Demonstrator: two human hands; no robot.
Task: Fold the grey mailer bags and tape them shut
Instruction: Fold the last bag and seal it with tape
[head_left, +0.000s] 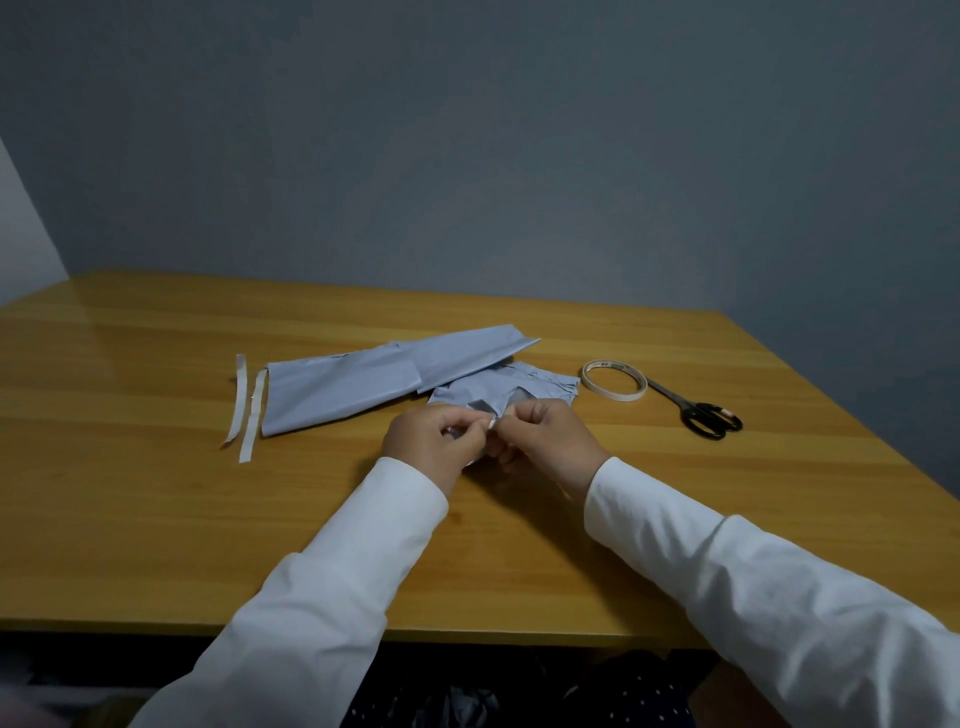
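A long folded grey mailer bag (374, 379) lies across the middle of the wooden table (156, 519). A smaller grey mailer bag (514, 387) lies crumpled to its right, partly under it. My left hand (431, 441) and my right hand (545, 441) meet at the near edge of the small bag. Both pinch a small pale piece (491, 423) between their fingertips; it is mostly hidden, so I cannot tell whether it is tape or a folded corner of the bag.
Two white strips (247, 410) lie left of the long bag. A roll of tape (613, 382) sits right of the small bag, with black-handled scissors (698, 413) just beyond it. A grey wall stands close behind the table.
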